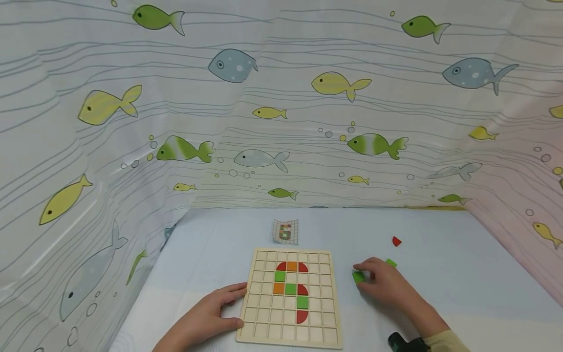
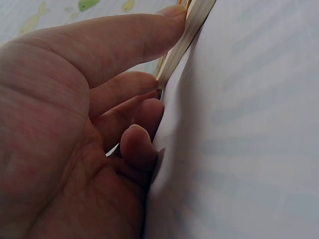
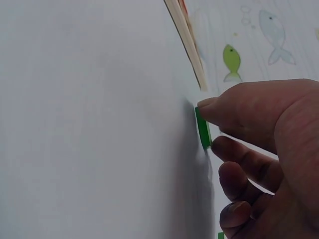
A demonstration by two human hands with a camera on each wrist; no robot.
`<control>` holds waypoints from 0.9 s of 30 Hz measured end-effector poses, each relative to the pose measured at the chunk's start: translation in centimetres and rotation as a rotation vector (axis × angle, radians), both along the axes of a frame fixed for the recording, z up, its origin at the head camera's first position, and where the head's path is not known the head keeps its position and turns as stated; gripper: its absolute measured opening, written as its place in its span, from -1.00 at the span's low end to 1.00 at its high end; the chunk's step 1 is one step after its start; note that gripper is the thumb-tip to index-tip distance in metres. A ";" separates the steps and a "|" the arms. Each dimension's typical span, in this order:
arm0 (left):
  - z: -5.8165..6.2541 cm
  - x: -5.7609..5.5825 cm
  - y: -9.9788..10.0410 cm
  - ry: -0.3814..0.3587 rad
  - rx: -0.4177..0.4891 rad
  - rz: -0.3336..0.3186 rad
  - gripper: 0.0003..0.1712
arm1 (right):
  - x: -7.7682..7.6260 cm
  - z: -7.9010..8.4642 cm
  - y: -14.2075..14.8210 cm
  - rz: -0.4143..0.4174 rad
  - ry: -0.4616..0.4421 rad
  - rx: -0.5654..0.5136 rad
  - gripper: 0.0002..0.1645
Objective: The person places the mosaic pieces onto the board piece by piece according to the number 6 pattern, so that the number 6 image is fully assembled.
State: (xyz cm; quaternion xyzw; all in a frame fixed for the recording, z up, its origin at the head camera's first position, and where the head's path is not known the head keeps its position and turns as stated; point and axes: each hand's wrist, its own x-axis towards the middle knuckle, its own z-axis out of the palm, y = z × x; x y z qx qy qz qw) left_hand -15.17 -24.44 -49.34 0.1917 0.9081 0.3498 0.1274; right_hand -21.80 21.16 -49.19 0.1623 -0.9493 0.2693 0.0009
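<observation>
A wooden grid board (image 1: 265, 320) lies on the table with red, orange and green tiles set in some of its squares. My left hand (image 1: 210, 313) rests against the board's left side, thumb and fingertips touching the edge. In the left wrist view its thumb (image 2: 149, 32) meets the wooden rim, and the other fingers are loosely bent. To the right of the board, my right hand (image 1: 389, 283) pinches a green square tile (image 1: 358, 277) between thumb and index finger. That tile (image 3: 203, 129) is at the tabletop in the right wrist view.
Another green tile (image 1: 391, 263) lies just beyond the right hand, partly hidden by it. A red quarter-round tile (image 1: 397, 241) is farther back. A small pattern card (image 1: 277, 232) lies behind the board. A fish-print curtain (image 1: 303, 132) stands around the table.
</observation>
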 end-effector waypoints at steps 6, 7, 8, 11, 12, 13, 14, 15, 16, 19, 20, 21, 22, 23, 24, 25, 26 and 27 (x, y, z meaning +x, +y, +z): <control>0.1 0.0 0.1 -0.003 0.001 0.001 -0.11 | 0.0 0.3 0.0 -0.036 -0.058 0.039 -0.62; 0.1 0.0 0.1 -0.003 0.000 0.002 -0.11 | 0.0 0.3 0.0 -0.035 -0.060 0.041 -0.64; 0.1 0.0 0.1 -0.002 0.000 0.002 -0.11 | 0.1 0.4 0.0 -0.035 -0.062 0.040 -0.65; 0.2 0.1 0.2 -0.001 0.000 0.000 -0.11 | 0.1 0.4 0.0 -0.029 -0.049 0.043 -0.69; 0.2 0.0 0.1 -0.002 0.001 -0.003 -0.11 | 0.1 0.4 0.0 -0.025 -0.041 0.047 -0.70; 0.2 0.0 0.2 -0.002 0.000 -0.006 -0.11 | 0.0 0.3 0.0 -0.021 -0.034 0.048 -0.71; 0.2 0.0 0.2 -0.003 0.001 -0.009 -0.11 | 0.0 0.3 0.0 -0.019 -0.031 0.047 -0.71; 0.2 0.0 0.1 -0.004 0.000 -0.010 -0.11 | 0.0 0.2 0.0 -0.017 -0.027 0.046 -0.72; 0.2 0.0 0.1 -0.005 0.000 -0.012 -0.11 | -0.1 0.2 0.0 -0.014 -0.027 0.045 -0.73; 0.2 -0.1 0.2 -0.009 0.004 -0.014 -0.11 | -0.1 0.1 0.0 -0.014 -0.030 0.040 -0.73; 0.2 -0.1 0.2 -0.011 0.004 -0.013 -0.11 | -0.1 0.1 0.0 -0.013 -0.029 0.038 -0.74; 0.2 -0.1 0.2 -0.010 0.004 -0.014 -0.11 | -0.1 0.1 0.0 -0.012 -0.027 0.037 -0.74; 0.2 -0.1 0.2 -0.009 0.007 -0.016 -0.11 | 0.0 0.1 -0.1 -0.010 -0.021 0.036 -0.74; 0.3 -0.1 0.2 -0.006 0.007 -0.017 -0.11 | 0.0 0.2 -0.1 -0.007 -0.013 0.035 -0.74; 0.3 -0.1 0.2 -0.004 0.008 -0.020 -0.11 | 0.1 0.3 -0.1 -0.003 -0.003 0.036 -0.74; 0.3 -0.1 0.2 0.000 0.011 -0.022 -0.11 | 0.1 0.5 -0.2 0.005 0.004 0.033 -0.74; 0.3 -0.1 0.2 0.003 0.012 -0.024 -0.11 | 0.2 0.6 -0.3 0.015 0.006 0.028 -0.74; 0.3 -0.1 0.3 0.006 0.015 -0.026 -0.11 | 0.3 0.8 -0.5 0.026 0.009 0.022 -0.74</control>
